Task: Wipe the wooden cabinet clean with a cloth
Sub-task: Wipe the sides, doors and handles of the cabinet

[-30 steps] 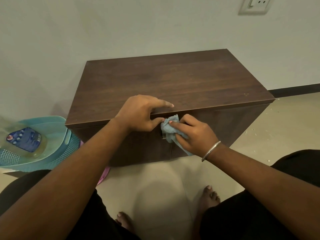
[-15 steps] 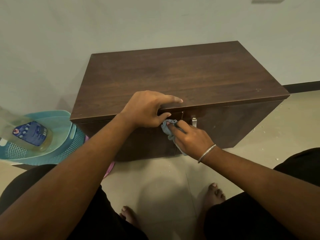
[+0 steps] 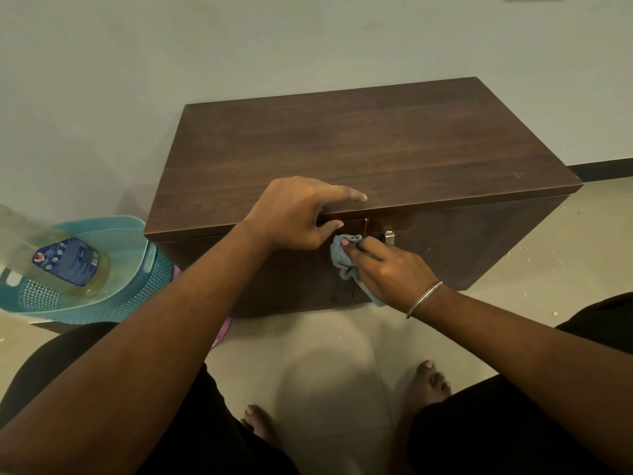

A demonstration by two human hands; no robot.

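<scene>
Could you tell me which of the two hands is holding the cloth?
The right hand holds the blue cloth against the cabinet front; the left hand only grips the top's front edge.

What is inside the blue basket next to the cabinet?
Inside the blue basket stands a clear bottle of yellowish liquid with a dark blue label. The bottle covers part of the basket's bottom, so anything under it cannot be seen.
</scene>
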